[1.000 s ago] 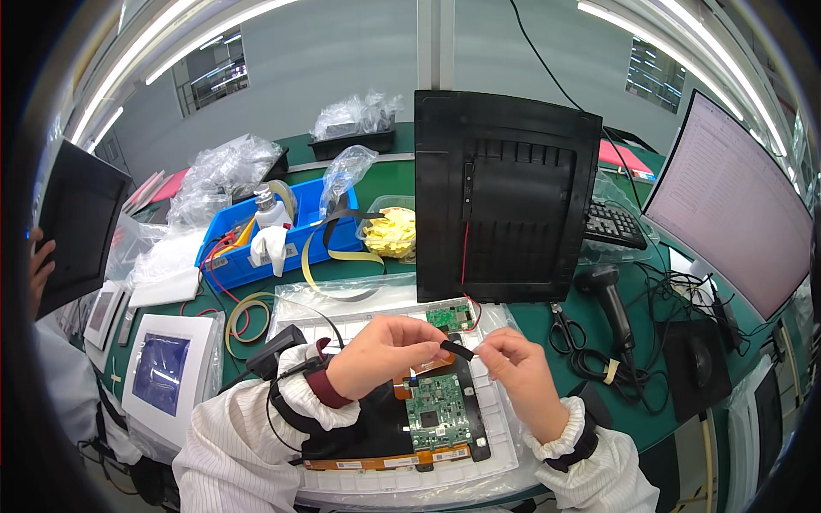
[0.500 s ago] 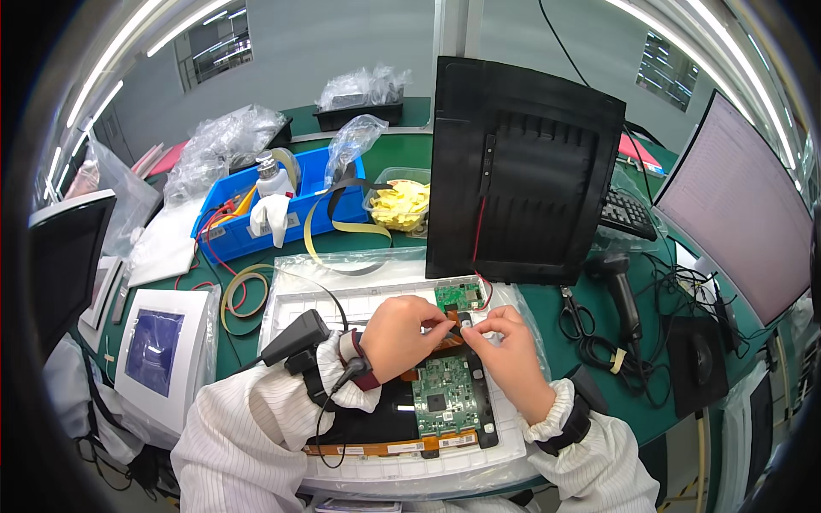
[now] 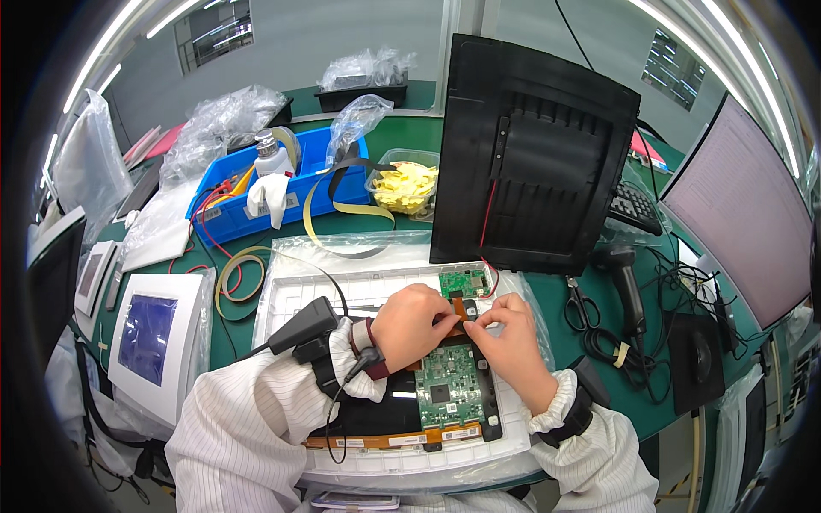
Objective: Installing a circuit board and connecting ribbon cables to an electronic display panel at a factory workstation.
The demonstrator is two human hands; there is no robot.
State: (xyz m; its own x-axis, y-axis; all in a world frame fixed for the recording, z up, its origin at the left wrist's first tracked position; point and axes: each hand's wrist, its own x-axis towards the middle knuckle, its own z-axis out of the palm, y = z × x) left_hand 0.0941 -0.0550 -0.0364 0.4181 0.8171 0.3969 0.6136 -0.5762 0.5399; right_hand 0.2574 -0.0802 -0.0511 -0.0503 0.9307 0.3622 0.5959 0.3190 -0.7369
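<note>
My left hand (image 3: 415, 329) and my right hand (image 3: 513, 346) meet with pinched fingertips over an orange flat ribbon cable (image 3: 459, 308). The left fingertips close on the cable's edge. Right thumb and index finger press together beside it; what lies between them is too small to tell. The cable runs up toward a small green circuit board (image 3: 469, 281). Below my fingers a larger green circuit board (image 3: 450, 389) lies on a black panel (image 3: 376, 412), with an orange strip (image 3: 376, 442) along the near side. A white plastic frame (image 3: 286, 295) surrounds these parts.
An upright black back cover (image 3: 539, 154) stands beyond the frame, a red wire at its base. Scissors (image 3: 581, 306), a handheld scanner (image 3: 629, 291) and tangled cables lie right. A blue bin (image 3: 231, 235), a tub of yellow pieces (image 3: 406, 186) and a white-framed screen (image 3: 150, 333) stand left.
My hands stay at the ribbon cable. The right fingertips have come closer together, and the small white bit seen near them is now hidden. The whole view has shifted slightly.
</note>
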